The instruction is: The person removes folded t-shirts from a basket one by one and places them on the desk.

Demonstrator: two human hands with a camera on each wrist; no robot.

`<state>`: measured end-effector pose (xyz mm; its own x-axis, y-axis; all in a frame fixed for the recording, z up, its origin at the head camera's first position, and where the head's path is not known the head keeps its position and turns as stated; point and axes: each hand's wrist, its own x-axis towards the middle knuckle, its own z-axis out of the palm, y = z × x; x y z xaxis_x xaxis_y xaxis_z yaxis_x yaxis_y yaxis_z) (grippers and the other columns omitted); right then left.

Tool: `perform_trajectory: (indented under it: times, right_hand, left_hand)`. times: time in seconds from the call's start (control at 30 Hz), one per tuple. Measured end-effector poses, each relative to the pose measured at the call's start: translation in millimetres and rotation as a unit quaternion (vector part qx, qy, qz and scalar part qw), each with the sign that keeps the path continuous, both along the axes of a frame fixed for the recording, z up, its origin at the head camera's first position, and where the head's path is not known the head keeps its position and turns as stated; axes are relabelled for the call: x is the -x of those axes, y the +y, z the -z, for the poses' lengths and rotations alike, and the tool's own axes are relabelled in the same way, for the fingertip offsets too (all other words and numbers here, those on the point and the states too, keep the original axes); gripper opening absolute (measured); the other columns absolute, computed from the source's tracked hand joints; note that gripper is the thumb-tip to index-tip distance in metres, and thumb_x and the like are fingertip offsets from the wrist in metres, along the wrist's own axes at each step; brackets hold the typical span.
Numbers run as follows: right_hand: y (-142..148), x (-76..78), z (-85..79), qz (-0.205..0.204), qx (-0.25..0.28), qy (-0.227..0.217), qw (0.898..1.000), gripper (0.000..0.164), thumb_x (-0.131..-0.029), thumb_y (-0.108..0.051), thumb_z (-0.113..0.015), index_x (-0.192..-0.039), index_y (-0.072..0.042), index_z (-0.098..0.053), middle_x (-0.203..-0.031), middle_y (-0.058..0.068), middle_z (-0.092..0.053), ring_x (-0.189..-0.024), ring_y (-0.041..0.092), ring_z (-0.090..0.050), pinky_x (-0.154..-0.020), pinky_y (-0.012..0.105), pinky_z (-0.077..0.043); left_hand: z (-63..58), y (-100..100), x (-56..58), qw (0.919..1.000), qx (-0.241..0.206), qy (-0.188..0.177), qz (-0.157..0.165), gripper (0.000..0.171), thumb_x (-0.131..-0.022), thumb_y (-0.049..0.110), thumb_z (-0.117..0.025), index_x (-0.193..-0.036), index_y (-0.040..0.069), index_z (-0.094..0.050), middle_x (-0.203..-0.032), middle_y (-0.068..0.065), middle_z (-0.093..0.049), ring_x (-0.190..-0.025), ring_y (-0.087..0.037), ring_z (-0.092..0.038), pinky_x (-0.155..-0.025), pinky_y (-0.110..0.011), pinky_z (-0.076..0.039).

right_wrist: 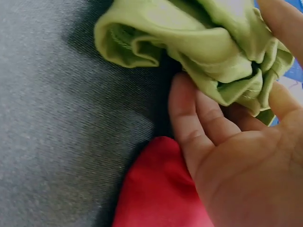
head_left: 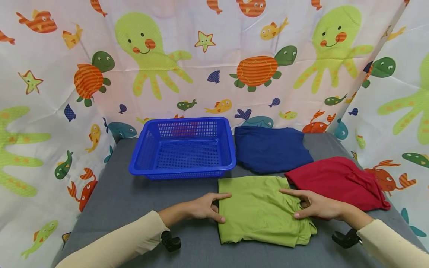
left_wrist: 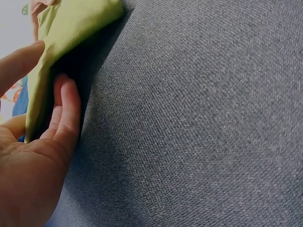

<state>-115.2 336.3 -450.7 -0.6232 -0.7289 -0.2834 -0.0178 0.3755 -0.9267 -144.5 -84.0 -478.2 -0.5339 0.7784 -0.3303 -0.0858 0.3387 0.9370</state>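
Note:
A folded light-green garment (head_left: 256, 208) lies in front of me, its right end bunched into loose folds. My left hand (head_left: 205, 207) holds its left edge, thumb on top; in the left wrist view, fingers (left_wrist: 68, 111) reach beneath the fabric. At the opposite edge my right hand (head_left: 320, 205) grips the garment. The right wrist view shows its fingers (right_wrist: 184, 106) tucked under the crumpled folds (right_wrist: 213, 56), with stitched seams visible. Beside that hand lies a red cloth (head_left: 338, 182), partly behind it.
Behind the green garment stands a blue perforated plastic basket (head_left: 182, 172) with nothing in it. A dark blue folded cloth (head_left: 271, 149) lies right of the basket. The grey tabletop (head_left: 117, 201) is bordered by a sea-animal printed curtain (head_left: 214, 93) at the back and sides.

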Motion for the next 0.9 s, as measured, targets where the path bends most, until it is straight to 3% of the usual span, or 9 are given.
perform_trajectory:
  times: [0.17, 0.37, 0.47, 0.57, 0.73, 0.8, 0.9]
  right_hand:
    - [-0.5, 0.9, -6.0, -0.015, 0.011, 0.001, 1.000, 0.076, -0.100, -0.003, -0.059, -0.160, 0.004, -0.012, -0.154, 0.042, -0.016, -0.105, 0.008, -0.063, -0.088, 0.022, -0.054]
    - [0.8, -0.8, -15.2, -0.010, 0.002, -0.008, 1.000, 0.074, -0.101, -0.005, -0.058, -0.159, 0.007, -0.014, -0.159, 0.044, -0.007, -0.120, -0.003, -0.057, -0.093, 0.021, -0.054]
    - [2.4, -1.4, -21.4, -0.002, -0.012, -0.001, 1.000, 0.070, -0.102, -0.007, -0.057, -0.157, 0.009, -0.018, -0.158, 0.044, -0.010, -0.125, -0.006, -0.053, -0.094, 0.021, -0.054]
    - [3.2, -1.1, -29.2, 0.014, -0.041, 0.018, 0.999, 0.066, -0.102, -0.010, -0.058, -0.156, 0.009, -0.025, -0.156, 0.043, -0.022, -0.132, 0.011, -0.052, -0.093, 0.020, -0.054]
    - [1.0, 0.9, -42.6, 0.026, -0.088, 0.041, 0.995, 0.066, -0.102, -0.015, -0.060, -0.156, 0.006, -0.029, -0.151, 0.039, -0.037, -0.136, 0.055, -0.041, -0.090, 0.019, -0.054]
    - [0.1, 1.6, -47.9, 0.032, -0.098, 0.039, 0.994, 0.066, -0.102, -0.016, -0.060, -0.156, 0.006, -0.028, -0.150, 0.039, -0.039, -0.135, 0.056, -0.041, -0.089, 0.020, -0.054]
    - [-0.9, 2.5, -55.7, 0.052, -0.120, 0.031, 0.991, 0.066, -0.103, -0.018, -0.058, -0.157, 0.004, -0.028, -0.148, 0.037, -0.043, -0.131, 0.046, -0.050, -0.088, 0.025, -0.056]
  left_hand:
    - [-0.8, -0.9, -0.5, 1.0000, -0.002, -0.005, -0.002, 0.076, -0.092, 0.007, -0.073, -0.158, 0.016, -0.036, -0.105, -0.007, -0.074, -0.081, -0.008, -0.067, -0.075, -0.022, -0.051]
    - [-2.6, -2.9, -2.5, 0.9999, 0.004, -0.008, -0.011, 0.066, -0.093, 0.010, -0.072, -0.153, 0.016, -0.045, -0.111, -0.017, -0.075, -0.090, -0.011, -0.071, -0.081, -0.025, -0.056]
    - [-4.8, -4.5, -3.4, 0.9998, 0.012, -0.007, -0.017, 0.060, -0.095, 0.012, -0.070, -0.151, 0.017, -0.048, -0.128, -0.017, -0.067, -0.097, -0.015, -0.070, -0.084, -0.032, -0.058]
    - [-8.0, -6.7, -2.9, 0.9996, 0.020, 0.003, -0.022, 0.053, -0.098, 0.017, -0.066, -0.149, 0.017, -0.050, -0.135, -0.013, -0.059, -0.101, -0.016, -0.068, -0.086, -0.036, -0.059]
    - [-14.3, -12.2, -0.6, 0.9991, 0.026, 0.026, -0.022, 0.048, -0.102, 0.020, -0.060, -0.149, 0.013, -0.050, -0.125, -0.013, -0.061, -0.097, -0.015, -0.066, -0.084, -0.034, -0.058]
    - [-16.4, -14.6, 0.0, 0.9989, 0.027, 0.030, -0.022, 0.048, -0.103, 0.020, -0.059, -0.149, 0.012, -0.050, -0.128, -0.012, -0.060, -0.097, -0.016, -0.066, -0.085, -0.034, -0.058]
    - [-20.2, -18.1, 0.2, 0.9984, 0.032, 0.035, -0.030, 0.047, -0.102, 0.022, -0.059, -0.148, 0.013, -0.051, -0.136, -0.012, -0.057, -0.099, -0.017, -0.066, -0.086, -0.036, -0.058]
